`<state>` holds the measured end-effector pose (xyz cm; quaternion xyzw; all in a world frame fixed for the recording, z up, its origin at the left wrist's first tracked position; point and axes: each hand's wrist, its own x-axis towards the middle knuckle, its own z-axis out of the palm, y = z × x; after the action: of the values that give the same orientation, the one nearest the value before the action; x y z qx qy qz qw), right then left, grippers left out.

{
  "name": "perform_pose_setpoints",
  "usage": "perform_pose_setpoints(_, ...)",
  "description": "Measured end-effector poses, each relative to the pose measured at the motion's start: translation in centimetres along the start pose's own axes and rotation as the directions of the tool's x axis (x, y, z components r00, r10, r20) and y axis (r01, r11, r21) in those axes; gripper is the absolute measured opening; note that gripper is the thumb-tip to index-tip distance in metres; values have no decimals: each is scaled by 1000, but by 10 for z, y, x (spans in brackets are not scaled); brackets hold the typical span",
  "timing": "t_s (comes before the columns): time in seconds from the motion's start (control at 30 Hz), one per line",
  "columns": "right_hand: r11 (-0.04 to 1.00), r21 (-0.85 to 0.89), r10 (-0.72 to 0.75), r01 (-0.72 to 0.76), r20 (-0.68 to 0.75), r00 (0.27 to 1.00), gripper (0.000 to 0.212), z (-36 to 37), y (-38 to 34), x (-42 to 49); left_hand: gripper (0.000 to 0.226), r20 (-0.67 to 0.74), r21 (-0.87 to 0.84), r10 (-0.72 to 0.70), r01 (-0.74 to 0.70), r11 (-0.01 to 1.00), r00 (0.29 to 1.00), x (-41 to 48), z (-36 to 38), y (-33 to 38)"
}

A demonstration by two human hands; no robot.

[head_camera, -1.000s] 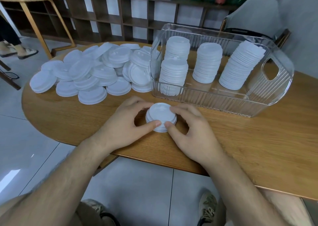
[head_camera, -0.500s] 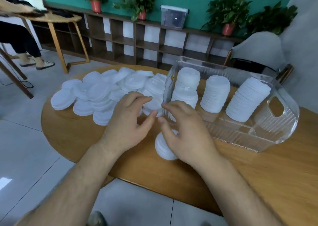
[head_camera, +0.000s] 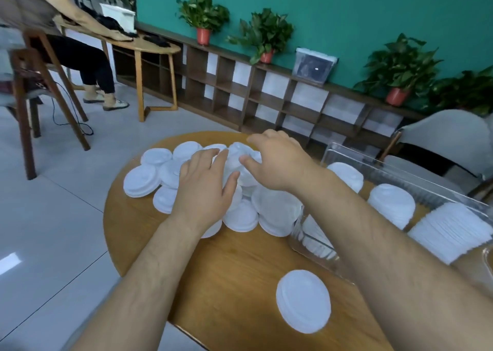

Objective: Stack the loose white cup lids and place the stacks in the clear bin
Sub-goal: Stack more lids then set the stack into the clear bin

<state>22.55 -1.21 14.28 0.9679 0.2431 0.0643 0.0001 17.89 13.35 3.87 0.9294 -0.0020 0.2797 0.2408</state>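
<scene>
Loose lids (head_camera: 149, 179) are heaped at the far end of the table (head_camera: 234, 270), directly beneath both hands. The left hand (head_camera: 205, 190) is laid flat with its fingers spread. The right hand (head_camera: 277, 163) is arched, and whether it grasps anything cannot be told. A short stack (head_camera: 302, 301) lies nearer the body, by the right forearm. The clear bin (head_camera: 386, 169) lies to the right.

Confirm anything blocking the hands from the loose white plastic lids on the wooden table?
Nothing visible. The left hand and right hand are directly over the pile of loose white plastic lids; the clear plastic bin sits to the right.
</scene>
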Motion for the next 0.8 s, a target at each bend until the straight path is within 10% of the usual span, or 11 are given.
perform_pose_setpoints(0.5,989,136,39,-64,179,983,65,28,2,45,46,79,30,46,-48,998,996,14,19,-14)
perform_pose_setpoints(0.8,986,163,29,-26,-17,999,61,16,-3,23,43,-53,-52,58,-61,997,997,8,11,-7)
